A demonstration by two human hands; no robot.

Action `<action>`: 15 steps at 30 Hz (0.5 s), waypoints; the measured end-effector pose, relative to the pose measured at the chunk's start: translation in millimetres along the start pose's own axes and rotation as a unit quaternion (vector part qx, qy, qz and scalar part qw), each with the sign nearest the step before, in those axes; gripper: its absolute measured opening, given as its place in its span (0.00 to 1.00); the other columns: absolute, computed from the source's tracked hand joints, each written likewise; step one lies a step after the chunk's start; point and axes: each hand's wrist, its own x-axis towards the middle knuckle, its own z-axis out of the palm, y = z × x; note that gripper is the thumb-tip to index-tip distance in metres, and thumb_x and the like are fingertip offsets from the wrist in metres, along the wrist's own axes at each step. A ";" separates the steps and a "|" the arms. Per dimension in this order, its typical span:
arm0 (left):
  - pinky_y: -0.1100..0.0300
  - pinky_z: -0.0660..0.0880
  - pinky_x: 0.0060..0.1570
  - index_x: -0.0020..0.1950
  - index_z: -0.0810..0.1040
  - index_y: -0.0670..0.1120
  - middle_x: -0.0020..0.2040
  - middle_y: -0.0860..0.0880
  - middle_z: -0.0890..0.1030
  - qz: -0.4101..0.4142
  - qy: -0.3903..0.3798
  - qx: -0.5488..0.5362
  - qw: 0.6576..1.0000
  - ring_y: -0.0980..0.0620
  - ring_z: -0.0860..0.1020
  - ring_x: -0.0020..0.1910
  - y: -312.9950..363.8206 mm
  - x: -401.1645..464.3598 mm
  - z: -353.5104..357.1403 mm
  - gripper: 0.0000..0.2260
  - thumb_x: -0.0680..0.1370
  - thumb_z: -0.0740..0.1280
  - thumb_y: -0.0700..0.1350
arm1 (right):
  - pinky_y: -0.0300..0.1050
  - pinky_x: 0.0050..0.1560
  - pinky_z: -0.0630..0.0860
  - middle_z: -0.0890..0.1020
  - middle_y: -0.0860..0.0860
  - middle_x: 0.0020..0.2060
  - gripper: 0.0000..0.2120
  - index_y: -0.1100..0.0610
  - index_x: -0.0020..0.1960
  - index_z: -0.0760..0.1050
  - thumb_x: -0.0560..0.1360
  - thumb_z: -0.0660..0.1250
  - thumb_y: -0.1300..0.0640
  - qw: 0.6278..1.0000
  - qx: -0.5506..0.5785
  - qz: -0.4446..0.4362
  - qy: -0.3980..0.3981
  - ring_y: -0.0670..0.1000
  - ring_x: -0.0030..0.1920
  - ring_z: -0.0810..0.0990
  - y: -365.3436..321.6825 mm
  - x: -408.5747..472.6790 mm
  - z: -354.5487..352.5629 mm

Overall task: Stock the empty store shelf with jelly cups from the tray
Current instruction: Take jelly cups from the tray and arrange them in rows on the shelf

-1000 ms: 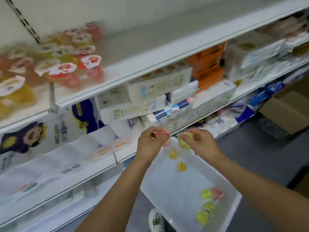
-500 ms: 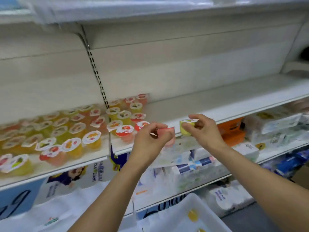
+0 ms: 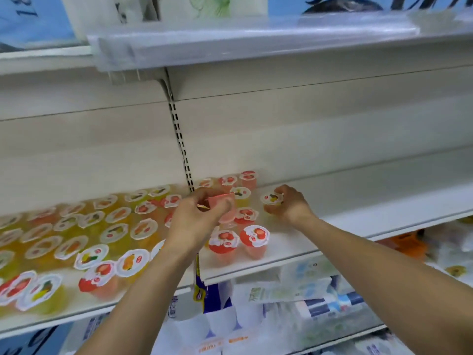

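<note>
Pink jelly cup pinched in left hand, yellow jelly cup gripped by right hand

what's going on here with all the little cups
A person is stocking a store shelf with jelly cups. The left hand holds a pink cup tipped on its side above the cups already there. The right hand is setting a yellow cup upright on the bare part of the shelf, just right of the group. The left section is already packed with rows of cups; the right section holds only a few so far.
</note>
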 end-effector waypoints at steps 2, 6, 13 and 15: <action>0.61 0.77 0.37 0.47 0.82 0.56 0.43 0.52 0.82 -0.008 0.006 0.007 1.000 0.51 0.80 0.42 -3.0 10.4 -2.9 0.05 0.73 0.71 0.49 | 0.44 0.56 0.72 0.77 0.55 0.62 0.29 0.58 0.67 0.69 0.71 0.74 0.50 1.000 -0.003 0.001 -0.003 0.56 0.61 0.76 -7.3 15.6 6.0; 0.66 0.76 0.31 0.48 0.82 0.57 0.45 0.51 0.82 -0.029 0.014 0.005 0.999 0.50 0.81 0.42 -8.4 24.5 -4.5 0.06 0.72 0.73 0.52 | 0.44 0.52 0.72 0.79 0.57 0.59 0.25 0.60 0.64 0.71 0.71 0.73 0.52 1.000 0.001 -0.031 0.003 0.57 0.58 0.78 -15.2 36.3 17.9; 0.60 0.80 0.40 0.45 0.80 0.58 0.45 0.53 0.82 -0.026 0.004 -0.002 1.000 0.50 0.81 0.44 -13.2 33.9 -1.0 0.05 0.72 0.73 0.52 | 0.53 0.61 0.73 0.68 0.54 0.66 0.37 0.49 0.72 0.59 0.69 0.73 0.49 0.997 -0.036 -0.061 0.016 0.56 0.65 0.69 -11.8 31.9 12.0; 0.60 0.79 0.39 0.49 0.79 0.57 0.46 0.53 0.81 -0.033 -0.001 -0.007 0.999 0.50 0.82 0.43 -8.9 38.3 3.1 0.07 0.72 0.73 0.52 | 0.46 0.57 0.76 0.69 0.53 0.64 0.35 0.44 0.72 0.61 0.71 0.73 0.54 0.991 0.083 -0.101 0.022 0.52 0.60 0.71 -22.9 16.6 -3.7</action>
